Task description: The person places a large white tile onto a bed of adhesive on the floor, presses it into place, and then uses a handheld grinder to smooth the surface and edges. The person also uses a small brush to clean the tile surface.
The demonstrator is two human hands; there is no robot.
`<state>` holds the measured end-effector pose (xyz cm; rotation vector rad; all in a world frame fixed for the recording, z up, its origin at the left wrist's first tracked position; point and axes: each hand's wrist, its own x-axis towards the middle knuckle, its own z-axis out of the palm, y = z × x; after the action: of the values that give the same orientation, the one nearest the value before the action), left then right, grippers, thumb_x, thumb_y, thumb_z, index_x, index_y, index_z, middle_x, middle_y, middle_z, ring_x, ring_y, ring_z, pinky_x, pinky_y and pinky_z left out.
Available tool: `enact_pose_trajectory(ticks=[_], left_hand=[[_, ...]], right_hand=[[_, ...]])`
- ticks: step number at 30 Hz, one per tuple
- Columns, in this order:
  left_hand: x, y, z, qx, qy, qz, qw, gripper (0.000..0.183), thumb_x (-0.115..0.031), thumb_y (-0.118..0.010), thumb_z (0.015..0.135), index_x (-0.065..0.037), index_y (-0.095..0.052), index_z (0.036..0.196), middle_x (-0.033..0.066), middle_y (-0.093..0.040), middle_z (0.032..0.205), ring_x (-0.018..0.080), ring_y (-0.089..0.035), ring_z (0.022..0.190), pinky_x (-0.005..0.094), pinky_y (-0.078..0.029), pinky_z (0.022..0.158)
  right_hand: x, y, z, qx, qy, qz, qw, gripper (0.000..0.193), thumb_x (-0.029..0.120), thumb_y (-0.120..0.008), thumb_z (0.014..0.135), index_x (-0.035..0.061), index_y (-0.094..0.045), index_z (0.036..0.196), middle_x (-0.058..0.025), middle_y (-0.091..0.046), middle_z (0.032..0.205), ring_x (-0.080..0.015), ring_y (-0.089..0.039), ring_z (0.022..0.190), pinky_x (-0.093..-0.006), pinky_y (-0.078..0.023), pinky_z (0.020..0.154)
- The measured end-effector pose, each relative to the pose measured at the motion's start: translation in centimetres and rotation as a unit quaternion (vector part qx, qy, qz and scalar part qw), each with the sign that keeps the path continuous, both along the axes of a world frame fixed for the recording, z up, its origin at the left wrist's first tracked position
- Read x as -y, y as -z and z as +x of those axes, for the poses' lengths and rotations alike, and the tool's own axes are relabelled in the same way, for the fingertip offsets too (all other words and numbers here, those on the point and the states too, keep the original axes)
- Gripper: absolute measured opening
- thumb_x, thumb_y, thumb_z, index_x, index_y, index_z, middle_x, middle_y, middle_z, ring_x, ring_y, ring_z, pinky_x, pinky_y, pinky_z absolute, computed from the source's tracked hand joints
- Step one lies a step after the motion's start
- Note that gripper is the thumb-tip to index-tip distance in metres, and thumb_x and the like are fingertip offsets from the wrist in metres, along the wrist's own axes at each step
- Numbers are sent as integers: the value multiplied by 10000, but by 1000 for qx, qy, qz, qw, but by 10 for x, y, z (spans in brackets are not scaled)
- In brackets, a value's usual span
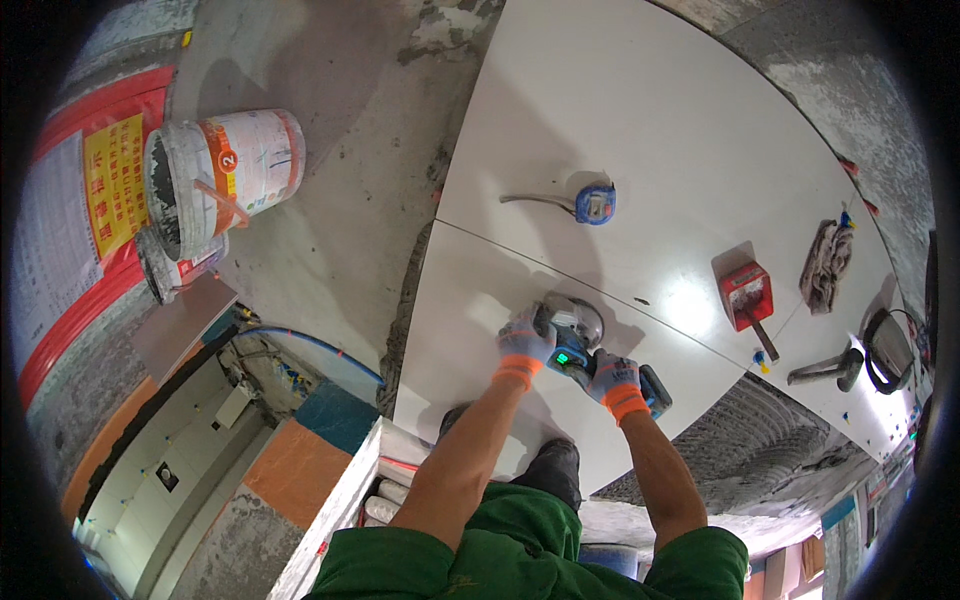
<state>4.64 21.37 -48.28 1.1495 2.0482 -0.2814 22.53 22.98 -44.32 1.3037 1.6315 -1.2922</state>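
Note:
Both my gloved hands are on a blue and grey cordless tile vibrator [568,352] with a lit green display and a round pad at its front. My left hand [527,340] is closed around its grey front part. Behind it, my right hand [613,377] grips the rear handle next to the battery [655,391]. The tool sits on a large pale floor tile [470,300], close to the joint with the tile beyond. Farther out lies a blue tape measure [596,204], a length of its tape drawn out to the left.
To the right lie a red scoop [747,290], a crumpled cloth [826,268], a mallet [828,371] and a black-rimmed object [888,352]. Combed mortar [765,440] borders the tile at lower right. Buckets [250,165] stand at left, above a blue hose [320,345].

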Motion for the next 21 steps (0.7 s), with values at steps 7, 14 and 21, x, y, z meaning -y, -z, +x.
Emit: enact_pose_trajectory(ticks=[7, 14, 21], left_hand=[[-7, -6, -6, 10, 22, -16, 1000, 498, -394, -547, 760, -136, -549, 1187, 144, -591, 1118, 333, -560, 1029, 426, -439, 900], [-13, -10, -10, 12, 17, -34, 999, 530, -421, -551, 748, -134, -538, 1193, 159, -577, 1145, 366, -547, 1034, 434, -438, 893], [-25, -20, -12, 13, 33, -74, 997, 575, -409, -566, 736, -126, -495, 1232, 132, -567, 1165, 340, -559, 1033, 443, -442, 886]], right_hand=[[-4, 0, -8, 11, -13, -22, 1000, 578, 543, -513, 789, 47, -555, 1084, -145, -667, 919, -300, -649, 851, -410, -488, 747], [-3, 0, -15, 16, -2, -21, 1000, 559, 532, -529, 787, 57, -548, 1082, -140, -664, 935, -296, -644, 871, -414, -475, 773], [-5, -5, -22, 24, 2, -20, 999, 480, 468, -563, 788, 75, -541, 1063, -136, -663, 947, -307, -641, 879, -419, -473, 775]])
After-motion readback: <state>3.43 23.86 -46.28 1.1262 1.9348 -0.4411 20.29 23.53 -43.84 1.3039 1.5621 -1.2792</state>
